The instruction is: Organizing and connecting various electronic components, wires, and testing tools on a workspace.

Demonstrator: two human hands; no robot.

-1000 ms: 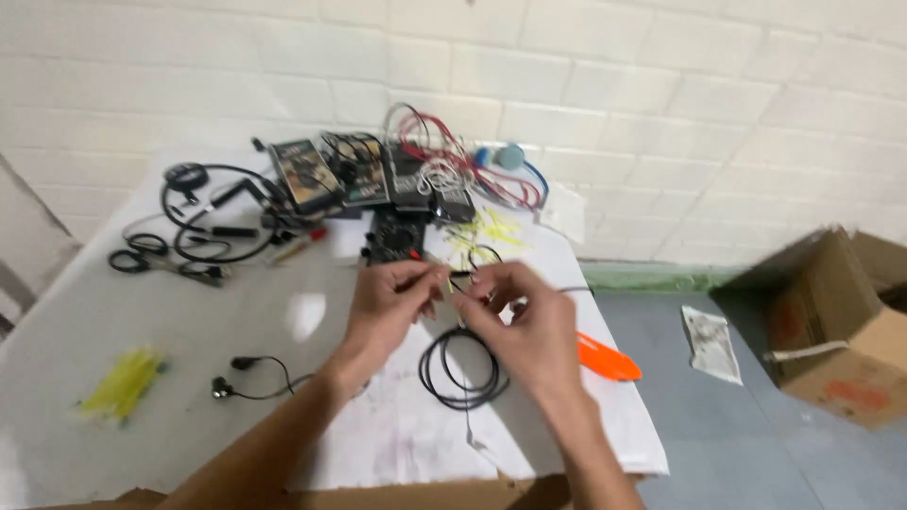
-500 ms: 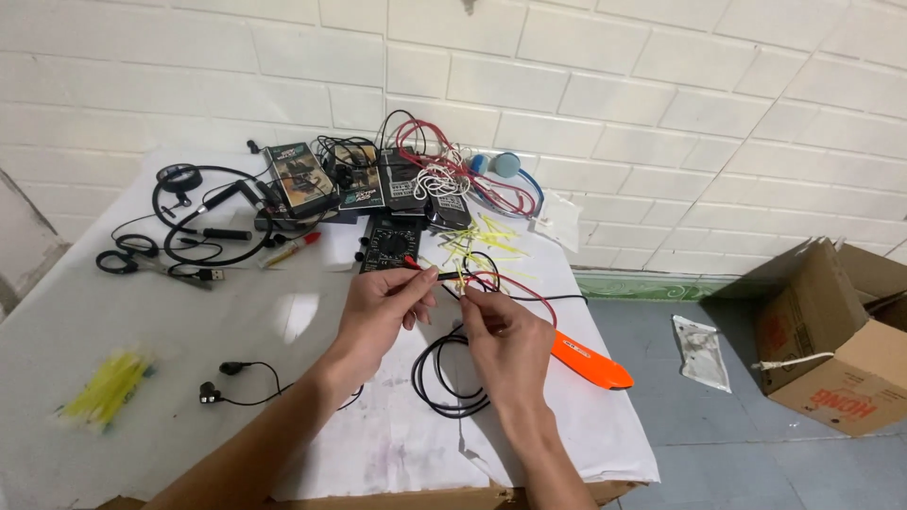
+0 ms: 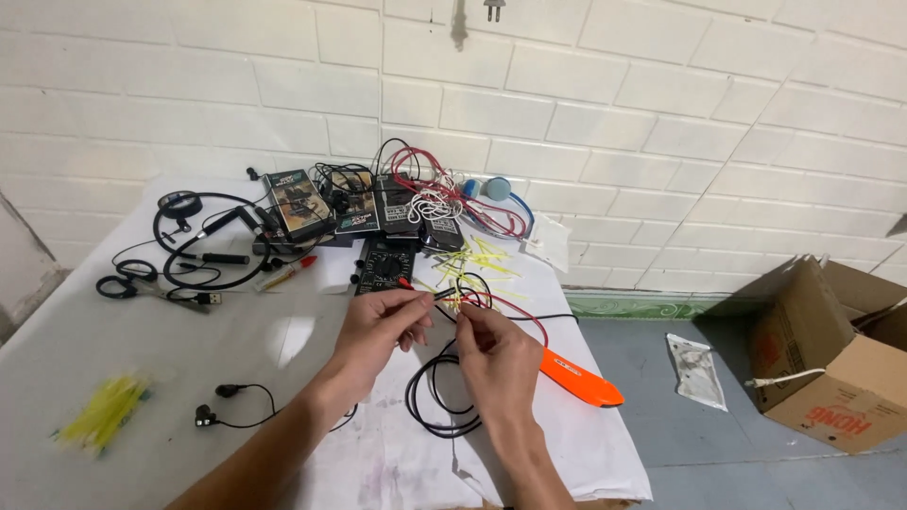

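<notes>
Black cable (image 3: pixel 444 397) pinched by both hands — left hand (image 3: pixel 378 331); right hand (image 3: pixel 496 354) — fingers together.

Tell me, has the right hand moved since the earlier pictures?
Yes. The right hand has dropped toward the person, away from the circuit board, nearer the black cable coil.

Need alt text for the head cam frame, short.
Two bare hands, left hand and right hand, pinch a black-and-red cable between them above a white-covered table. Behind lie tangled wires, small circuit boards, and an orange tool; black earphones lie left.
</notes>
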